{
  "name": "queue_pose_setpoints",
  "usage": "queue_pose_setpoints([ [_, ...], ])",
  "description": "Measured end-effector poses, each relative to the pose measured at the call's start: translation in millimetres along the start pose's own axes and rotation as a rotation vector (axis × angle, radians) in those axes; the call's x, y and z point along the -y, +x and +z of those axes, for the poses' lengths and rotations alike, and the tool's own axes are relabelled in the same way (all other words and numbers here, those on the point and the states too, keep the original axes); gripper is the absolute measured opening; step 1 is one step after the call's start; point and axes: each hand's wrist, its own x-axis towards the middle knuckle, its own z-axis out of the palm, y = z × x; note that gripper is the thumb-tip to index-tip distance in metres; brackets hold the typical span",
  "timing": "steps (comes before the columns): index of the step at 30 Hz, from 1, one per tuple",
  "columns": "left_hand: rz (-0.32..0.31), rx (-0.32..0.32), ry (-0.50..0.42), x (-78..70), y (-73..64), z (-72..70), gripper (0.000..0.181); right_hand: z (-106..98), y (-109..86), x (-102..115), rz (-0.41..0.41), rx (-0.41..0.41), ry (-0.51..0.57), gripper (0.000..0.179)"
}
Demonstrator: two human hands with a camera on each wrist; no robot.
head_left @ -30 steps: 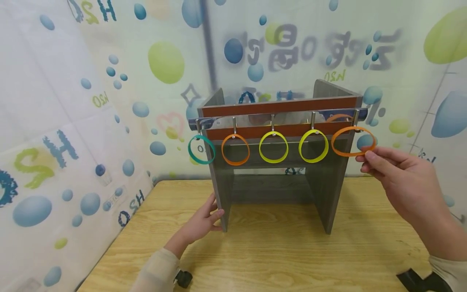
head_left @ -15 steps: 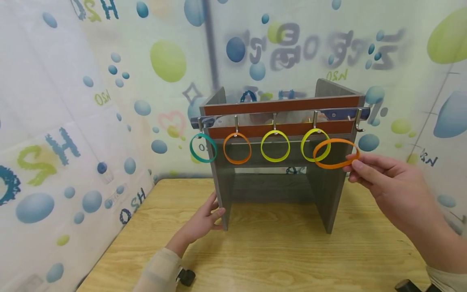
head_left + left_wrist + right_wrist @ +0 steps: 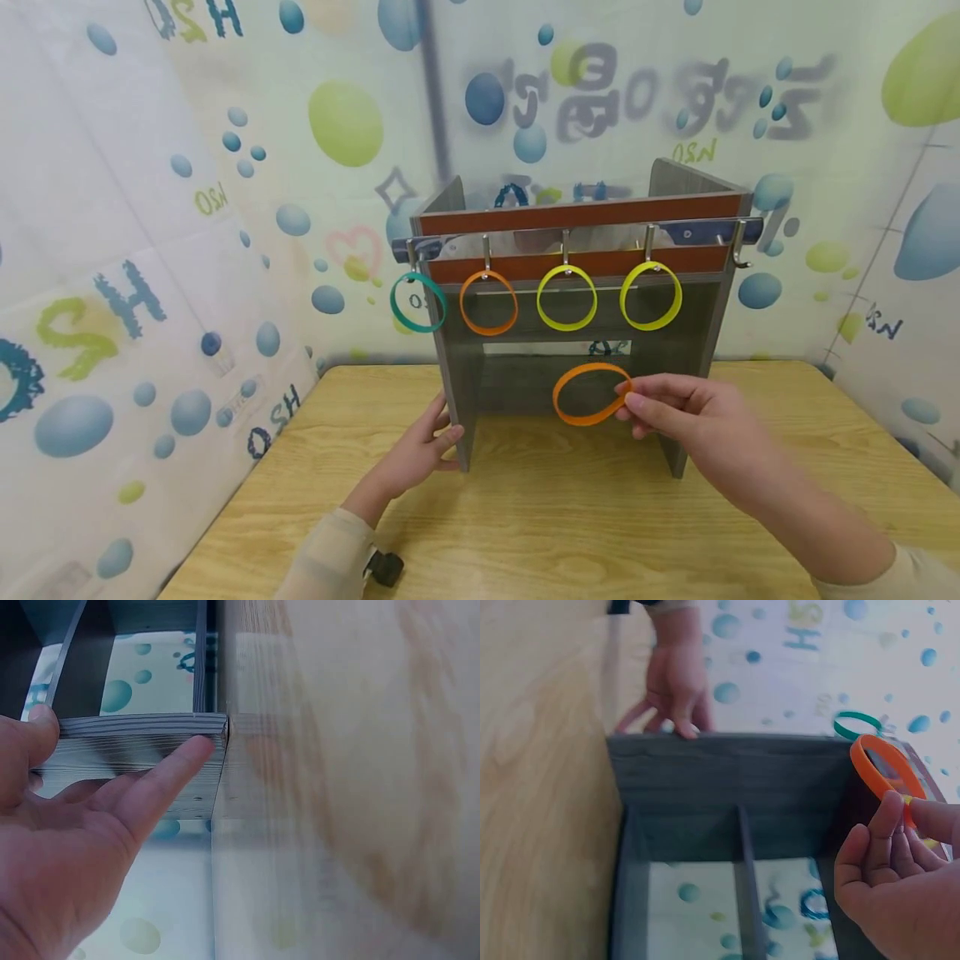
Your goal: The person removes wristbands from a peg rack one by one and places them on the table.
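Observation:
A small grey wooden shelf [image 3: 693, 333] stands on the table, with a metal hook rail [image 3: 525, 243] across its front. My left hand [image 3: 412, 450] holds the lower part of the shelf's left side panel, thumb over the front edge and fingers along the outer face. Between right thumb and fingers, my right hand [image 3: 697, 417] pinches an orange wristband [image 3: 576, 419] in front of the shelf's lower opening. Still hanging on hooks are a teal wristband [image 3: 394, 308], another orange wristband [image 3: 463, 317] and two yellow wristbands [image 3: 542, 312]. The rightmost hook [image 3: 741, 250] is bare.
The wooden table [image 3: 540, 533] extends around the shelf. Behind it and to the left hang patterned curtains [image 3: 247, 67] with bubbles and letters. A black strap piece [image 3: 386, 569] sits at the left wrist.
The right hand has taken the orange wristband off the rightmost hook and carried it left and down, below the rail. The left hand has stayed on the side panel.

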Motion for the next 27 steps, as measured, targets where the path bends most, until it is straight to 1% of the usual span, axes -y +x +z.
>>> queue_pose_setpoints([
  [2,0.003,-0.001,-0.002,0.1,-0.1,-0.1,0.074,8,1.0,-1,0.010,0.036,0.034,0.036],
  [4,-0.006,-0.001,-0.007,0.1,-0.3,-0.5,0.075,15,2.0,-2,0.028,0.061,0.070,0.036],
  [8,-0.007,0.008,-0.010,-0.3,-0.5,-1.4,0.075,26,3.6,-3,0.036,0.095,0.104,0.036],
  [14,-0.003,0.010,-0.003,-1.1,0.1,-1.5,0.074,41,5.6,-7,0.065,0.121,0.098,0.035],
  [18,-0.003,0.006,0.000,-1.3,0.3,-1.5,0.075,53,10.0,-17,0.054,0.142,0.109,0.035],
  [24,-0.005,0.003,-0.010,-0.6,0.3,-1.2,0.075,73,16.5,-29,0.083,0.156,0.125,0.035],
  [27,-0.002,0.004,-0.011,-0.1,0.6,-1.0,0.075,83,19.0,-34,0.076,0.170,0.134,0.034],
])
